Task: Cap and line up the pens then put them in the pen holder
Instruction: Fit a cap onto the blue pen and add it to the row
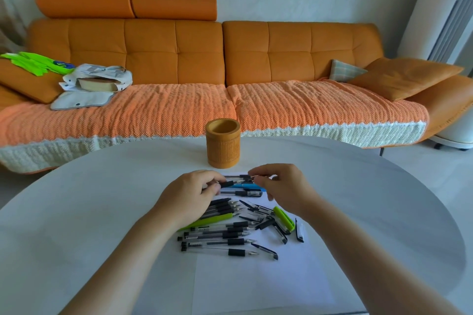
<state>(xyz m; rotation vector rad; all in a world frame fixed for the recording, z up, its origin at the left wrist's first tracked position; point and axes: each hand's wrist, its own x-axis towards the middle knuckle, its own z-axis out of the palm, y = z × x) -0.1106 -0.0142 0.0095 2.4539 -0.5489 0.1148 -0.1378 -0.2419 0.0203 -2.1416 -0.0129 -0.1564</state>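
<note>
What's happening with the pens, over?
Left hand grips black-grip clear plastic pen, right hand pinches its tip end. Round orange-brown pen holder upright, looks empty. Loose pens, caps crowd white paper.

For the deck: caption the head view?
Left hand and right hand pinch a pen over loose pens; holder behind.

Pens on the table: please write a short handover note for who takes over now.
Left hand grips an uncapped pen; right hand pinches what looks like a cap.
Pen holder stands beyond the hands, no pens showing.
A few capped ones lie by the hands.
Most pens lie uncapped on the paper, loose caps beside them.
To do: cap, line up, load.
</note>
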